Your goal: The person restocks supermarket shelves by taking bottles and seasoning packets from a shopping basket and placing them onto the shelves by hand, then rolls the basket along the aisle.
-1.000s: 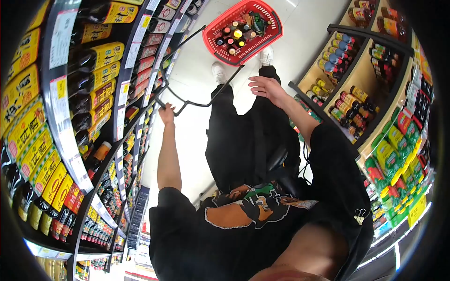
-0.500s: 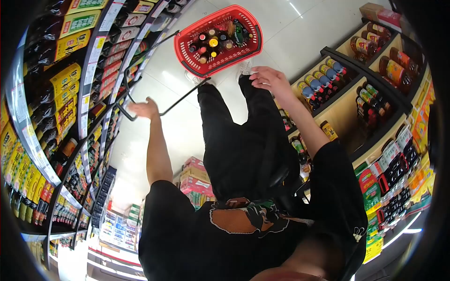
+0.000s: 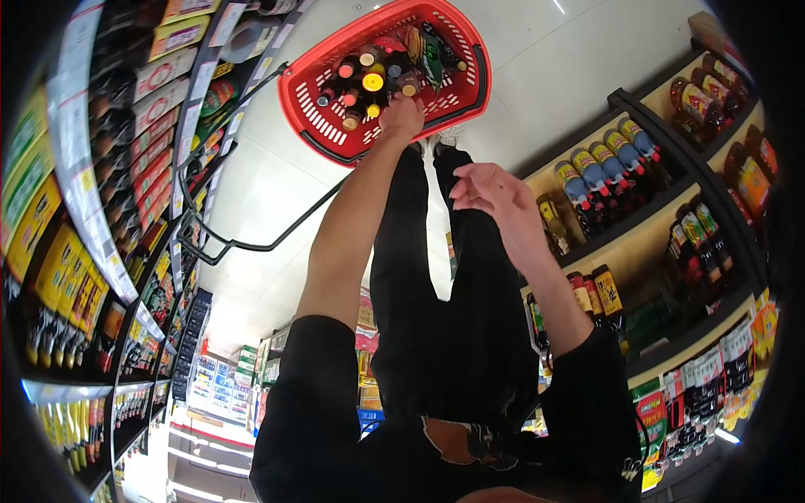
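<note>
A red shopping basket (image 3: 306, 88) stands on the floor at the top of the view, with several capped bottles in it, one with a yellow cap (image 3: 372, 82). Beside the bottles lies a green-and-dark packet (image 3: 431, 60). My left hand (image 3: 402, 119) reaches over the near rim to the bottles; its fingertips are partly hidden, so whether it grips one does not show. The basket's long black handle (image 3: 251, 246) hangs out to the left. Over my right leg, my right hand (image 3: 496, 193) is in the air with fingers loosely bent and apart, holding nothing.
Tall shelves (image 3: 126, 277) of bottles and packets run along the left. On the right, low wooden shelves (image 3: 579, 230) carry bottles with blue labels (image 3: 604, 168) and dark sauce bottles. Pale floor tiles (image 3: 537, 92) lie between them, and my legs (image 3: 453, 335) stand just behind the basket.
My left hand has left the black handle and moved right and forward into the basket. The basket looks nearer and larger. My right hand has shifted slightly down in view.
</note>
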Demonstrator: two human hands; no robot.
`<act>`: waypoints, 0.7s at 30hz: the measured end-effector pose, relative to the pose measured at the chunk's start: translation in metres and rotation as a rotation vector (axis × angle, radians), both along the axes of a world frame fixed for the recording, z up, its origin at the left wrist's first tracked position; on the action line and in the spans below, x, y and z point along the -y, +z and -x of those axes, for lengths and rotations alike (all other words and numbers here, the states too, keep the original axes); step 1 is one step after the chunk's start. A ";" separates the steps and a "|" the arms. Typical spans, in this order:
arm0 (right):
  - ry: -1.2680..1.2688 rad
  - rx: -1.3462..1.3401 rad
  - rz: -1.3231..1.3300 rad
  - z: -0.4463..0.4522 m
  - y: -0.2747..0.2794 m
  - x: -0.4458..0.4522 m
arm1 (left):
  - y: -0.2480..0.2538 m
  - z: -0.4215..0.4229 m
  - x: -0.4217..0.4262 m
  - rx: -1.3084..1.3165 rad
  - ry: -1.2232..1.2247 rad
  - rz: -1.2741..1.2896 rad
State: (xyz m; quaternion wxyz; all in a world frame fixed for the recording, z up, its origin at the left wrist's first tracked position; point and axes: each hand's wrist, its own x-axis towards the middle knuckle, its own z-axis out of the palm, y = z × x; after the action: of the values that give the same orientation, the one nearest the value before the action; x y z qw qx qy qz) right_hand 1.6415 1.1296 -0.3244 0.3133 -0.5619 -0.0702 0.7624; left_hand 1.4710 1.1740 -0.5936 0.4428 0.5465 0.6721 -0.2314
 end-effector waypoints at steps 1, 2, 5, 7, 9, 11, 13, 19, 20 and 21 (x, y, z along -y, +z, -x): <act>-0.021 -0.011 -0.006 0.003 -0.009 0.003 | -0.024 -0.002 -0.001 -0.002 -0.004 0.014; -0.046 -0.014 0.002 0.005 -0.015 0.006 | -0.048 -0.004 -0.005 -0.035 -0.060 0.029; -0.086 -0.028 0.028 0.004 -0.031 0.015 | -0.074 -0.010 -0.018 -0.068 -0.077 0.093; -0.084 -0.005 0.033 0.000 -0.037 0.020 | -0.090 -0.010 -0.021 -0.092 -0.022 0.168; -0.087 0.011 0.045 -0.003 -0.042 0.026 | -0.104 -0.013 -0.016 -0.119 0.023 0.148; -0.077 0.049 0.074 -0.009 -0.047 0.030 | -0.122 -0.010 -0.020 -0.112 0.145 0.243; -0.088 0.050 0.074 -0.011 -0.050 0.033 | -0.150 -0.009 -0.006 -0.157 0.170 0.143; -0.103 0.060 0.067 -0.013 -0.051 0.042 | -0.140 0.005 -0.011 0.007 0.209 0.183; -0.103 0.062 0.057 -0.013 -0.052 0.042 | -0.140 0.008 -0.010 0.008 0.207 0.177; -0.107 0.063 0.054 -0.013 -0.051 0.043 | -0.132 0.011 -0.007 0.004 0.220 0.152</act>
State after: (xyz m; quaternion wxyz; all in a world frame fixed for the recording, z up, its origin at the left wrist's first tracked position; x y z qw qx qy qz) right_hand 1.6546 1.0868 -0.3750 0.3361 -0.5967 -0.0290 0.7281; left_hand 1.4599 1.1812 -0.7254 0.5069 0.4347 0.7077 -0.2306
